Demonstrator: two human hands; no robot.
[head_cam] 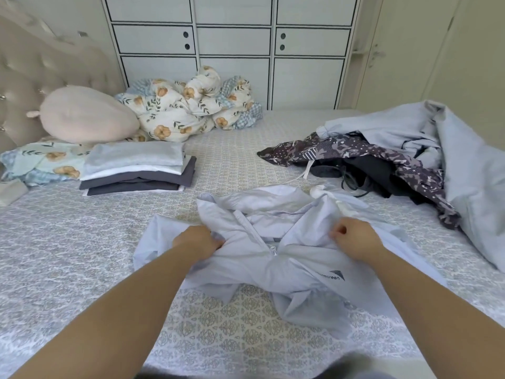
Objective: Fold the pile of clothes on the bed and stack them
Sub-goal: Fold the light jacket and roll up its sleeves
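A pale lilac zip-up hooded jacket (289, 258) lies rumpled in front of me on the bed (82, 242), hood away from me, a small dark logo on its right chest. My left hand (198, 242) grips a bunch of its fabric left of the zip. My right hand (354, 240) pinches the fabric at the right shoulder. A stack of folded clothes (136, 170), grey, white and dark, sits at the left. An unfolded pile (382, 160) of patterned purple, black and pale blue garments lies at the right.
A beige plush pillow (87, 116) and a bunched floral quilt (191, 105) lie by the padded headboard (41, 67). A floral pillow (41, 162) is under the stack's left side. White cabinets (232, 42) stand behind the bed.
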